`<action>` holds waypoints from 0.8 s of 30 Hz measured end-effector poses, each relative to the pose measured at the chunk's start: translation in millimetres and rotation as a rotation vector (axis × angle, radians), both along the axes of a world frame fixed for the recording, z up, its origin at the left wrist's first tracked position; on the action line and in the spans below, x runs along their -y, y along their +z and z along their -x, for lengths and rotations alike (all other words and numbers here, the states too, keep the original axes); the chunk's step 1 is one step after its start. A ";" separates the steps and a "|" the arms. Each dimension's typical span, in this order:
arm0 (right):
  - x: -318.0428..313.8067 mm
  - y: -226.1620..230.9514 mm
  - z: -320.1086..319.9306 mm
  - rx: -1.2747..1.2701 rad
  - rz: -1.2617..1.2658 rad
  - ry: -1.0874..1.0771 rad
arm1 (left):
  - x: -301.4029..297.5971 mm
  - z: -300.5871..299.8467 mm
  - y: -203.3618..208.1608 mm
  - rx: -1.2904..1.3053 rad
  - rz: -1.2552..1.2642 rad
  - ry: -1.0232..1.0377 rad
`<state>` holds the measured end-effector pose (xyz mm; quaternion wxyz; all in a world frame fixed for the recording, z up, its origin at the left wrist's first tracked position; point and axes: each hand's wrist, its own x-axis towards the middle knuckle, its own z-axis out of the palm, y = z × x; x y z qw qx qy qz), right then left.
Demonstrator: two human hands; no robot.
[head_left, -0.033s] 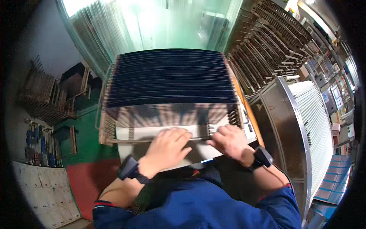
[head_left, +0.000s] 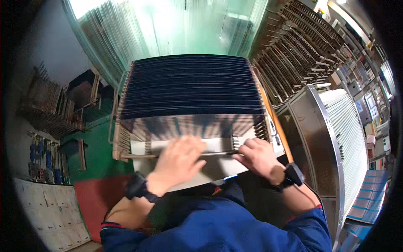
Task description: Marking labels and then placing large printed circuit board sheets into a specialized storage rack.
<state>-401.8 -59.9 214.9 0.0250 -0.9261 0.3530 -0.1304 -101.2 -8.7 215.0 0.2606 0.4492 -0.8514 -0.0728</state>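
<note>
A wire-sided rack [head_left: 122, 140] stands before me, filled with several thin dark panels [head_left: 193, 90] set on edge in close rows. The face of the nearest panel is shiny and reflects the rack's teeth. Along the near side runs a thin metal bar [head_left: 219, 153]. My left hand [head_left: 178, 159] reaches over this bar, its fingers stretched toward the nearest panel and blurred by motion; whether they touch it I cannot tell. Near the bar's right end, my right hand [head_left: 258, 157] has its fingers curled over the metal.
The rack sits on a white-topped stand [head_left: 210, 170]. Close on the right is a metal-framed cart [head_left: 312, 138] with pale sheets. Empty toothed racks [head_left: 298, 50] stack behind it. Clear strip curtains [head_left: 168, 29] hang ahead, and white lockers [head_left: 52, 208] stand at lower left.
The rack appears slightly farther right in view. My left hand has shifted left and forward over the bar; my right hand has moved a little right with the bar.
</note>
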 end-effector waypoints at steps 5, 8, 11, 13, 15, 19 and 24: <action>17.7 28.3 10.6 0.255 0.083 -0.213 | 12.8 -121.9 23.5 0.273 0.123 0.421; 56.9 34.7 14.6 0.499 0.031 -0.470 | 10.1 -147.4 18.3 0.328 0.021 0.519; 121.7 -3.4 40.0 0.746 -0.188 -0.674 | 6.4 -143.9 13.6 0.274 0.052 0.493; 146.8 -4.9 21.4 0.846 -0.385 -0.721 | 1.5 -143.6 10.2 0.269 0.052 0.515; 158.2 -29.7 32.6 0.728 -0.390 -0.708 | -0.1 -138.1 9.5 0.263 0.049 0.501; 164.7 -31.7 29.1 0.803 -0.530 -0.627 | -0.6 -144.2 12.7 0.288 0.029 0.502; 166.3 -21.4 18.5 0.857 -0.606 -0.650 | 3.4 -152.8 23.1 0.306 -0.009 0.463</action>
